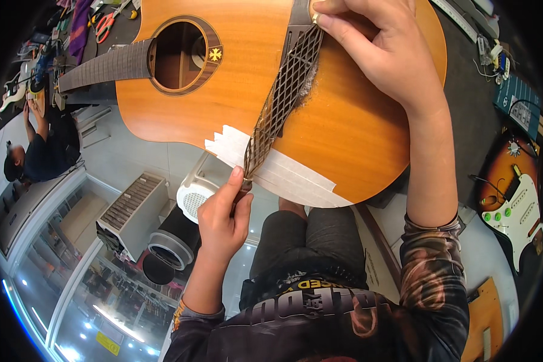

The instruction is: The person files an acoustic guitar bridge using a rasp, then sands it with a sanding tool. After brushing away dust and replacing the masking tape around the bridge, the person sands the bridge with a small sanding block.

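An orange-topped acoustic guitar point(338, 139) lies across the top of the view, its sound hole and neck point(105, 66) to the left. My left hand point(223, 211) grips the lower handle end of a long lattice-bladed rasp point(283, 87), which lies diagonally over the dark bridge area of the top. My right hand point(380, 54) pinches the rasp's far tip with thumb and fingers. Pale shavings or dust point(308, 84) sit along the blade's right side. Strips of white masking tape point(295, 178) cover the guitar's lower edge beneath the rasp's near end.
A cluttered dark workbench point(464, 108) holds scissors point(105, 24) and tools. A sunburst electric guitar point(501, 175) sits at right. Another person point(42, 148) works at far left. A slatted box point(130, 211), black bin point(172, 241), white stool point(193, 193) and glass display case point(102, 301) stand below.
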A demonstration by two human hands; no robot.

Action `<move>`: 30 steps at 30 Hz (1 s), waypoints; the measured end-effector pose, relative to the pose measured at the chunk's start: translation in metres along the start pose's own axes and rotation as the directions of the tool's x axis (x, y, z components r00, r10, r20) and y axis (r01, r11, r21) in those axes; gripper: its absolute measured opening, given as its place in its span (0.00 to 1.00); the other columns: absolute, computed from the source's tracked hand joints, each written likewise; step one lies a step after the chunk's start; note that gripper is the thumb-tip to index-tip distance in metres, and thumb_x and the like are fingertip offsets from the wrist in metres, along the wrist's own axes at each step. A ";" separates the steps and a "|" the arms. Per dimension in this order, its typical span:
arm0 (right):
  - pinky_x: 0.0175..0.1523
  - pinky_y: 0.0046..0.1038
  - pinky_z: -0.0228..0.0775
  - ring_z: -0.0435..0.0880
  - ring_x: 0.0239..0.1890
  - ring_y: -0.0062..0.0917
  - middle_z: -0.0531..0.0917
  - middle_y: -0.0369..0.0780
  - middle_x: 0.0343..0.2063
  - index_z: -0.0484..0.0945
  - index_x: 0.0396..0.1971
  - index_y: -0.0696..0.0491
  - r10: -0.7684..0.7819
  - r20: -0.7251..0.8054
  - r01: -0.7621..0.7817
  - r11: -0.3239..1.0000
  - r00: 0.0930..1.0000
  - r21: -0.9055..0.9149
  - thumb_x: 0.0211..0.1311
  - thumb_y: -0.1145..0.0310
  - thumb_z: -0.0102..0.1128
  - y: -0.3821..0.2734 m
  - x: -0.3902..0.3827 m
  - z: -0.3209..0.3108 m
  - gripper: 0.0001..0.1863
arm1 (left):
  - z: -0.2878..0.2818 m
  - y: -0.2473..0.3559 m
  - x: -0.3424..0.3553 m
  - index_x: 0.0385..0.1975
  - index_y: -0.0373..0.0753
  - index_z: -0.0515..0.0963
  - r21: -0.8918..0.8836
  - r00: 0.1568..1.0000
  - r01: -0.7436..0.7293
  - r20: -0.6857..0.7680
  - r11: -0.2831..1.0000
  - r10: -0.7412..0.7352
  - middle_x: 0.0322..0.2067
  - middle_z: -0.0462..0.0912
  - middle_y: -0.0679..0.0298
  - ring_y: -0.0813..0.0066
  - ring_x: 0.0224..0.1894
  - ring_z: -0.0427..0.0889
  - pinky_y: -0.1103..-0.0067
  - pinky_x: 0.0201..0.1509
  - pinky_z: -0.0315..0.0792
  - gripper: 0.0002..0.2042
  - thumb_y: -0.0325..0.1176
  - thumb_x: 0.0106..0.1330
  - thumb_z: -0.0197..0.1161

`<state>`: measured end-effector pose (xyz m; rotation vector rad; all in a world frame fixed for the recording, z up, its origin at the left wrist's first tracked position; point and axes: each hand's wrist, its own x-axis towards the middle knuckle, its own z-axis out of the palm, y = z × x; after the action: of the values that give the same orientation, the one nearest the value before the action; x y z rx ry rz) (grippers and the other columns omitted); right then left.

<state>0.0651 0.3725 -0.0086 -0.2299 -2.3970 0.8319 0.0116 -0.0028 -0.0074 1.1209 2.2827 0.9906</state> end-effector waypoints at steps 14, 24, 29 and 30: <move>0.64 0.38 0.57 0.70 0.49 0.34 0.76 0.36 0.35 0.79 0.31 0.52 0.169 -0.065 -0.180 0.958 0.983 -0.223 0.64 0.70 0.71 -0.001 0.003 -0.005 0.08 | 0.000 0.002 0.025 0.72 0.37 0.77 0.020 1.000 0.004 0.010 1.000 -0.004 0.41 0.92 0.49 0.59 0.34 0.92 0.72 0.40 0.84 0.30 0.18 0.68 0.71; 0.61 0.35 0.63 0.76 0.46 0.29 0.79 0.36 0.34 0.81 0.35 0.53 0.069 -0.094 -0.091 0.964 0.993 -0.250 0.72 0.70 0.69 0.011 0.001 -0.008 0.06 | 0.003 0.002 0.028 0.69 0.31 0.78 -0.123 0.998 0.014 -0.055 0.992 -0.021 0.40 0.91 0.54 0.70 0.36 0.90 0.76 0.44 0.84 0.26 0.17 0.71 0.69; 0.67 0.28 0.72 0.84 0.58 0.27 0.87 0.39 0.54 0.84 0.59 0.57 0.324 -0.131 -0.255 0.890 0.937 0.379 0.80 0.77 0.56 0.015 0.002 -0.019 0.14 | 0.006 -0.015 0.009 0.74 0.30 0.64 -0.716 0.953 0.074 -0.153 0.694 -0.260 0.38 0.82 0.59 0.81 0.16 0.65 0.82 0.19 0.60 0.23 0.34 0.86 0.53; 0.66 0.29 0.73 0.85 0.56 0.32 0.87 0.39 0.51 0.86 0.55 0.54 0.355 -0.079 -0.316 0.898 0.932 0.306 0.77 0.79 0.57 0.014 -0.001 -0.023 0.14 | 0.005 -0.014 0.012 0.74 0.30 0.64 -0.719 0.954 0.059 -0.165 0.692 -0.252 0.38 0.82 0.59 0.81 0.16 0.65 0.82 0.19 0.60 0.23 0.34 0.86 0.53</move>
<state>0.0789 0.3950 -0.0023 -0.5756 -2.1054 1.2705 0.0002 0.0028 -0.0218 0.4674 1.8080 1.8096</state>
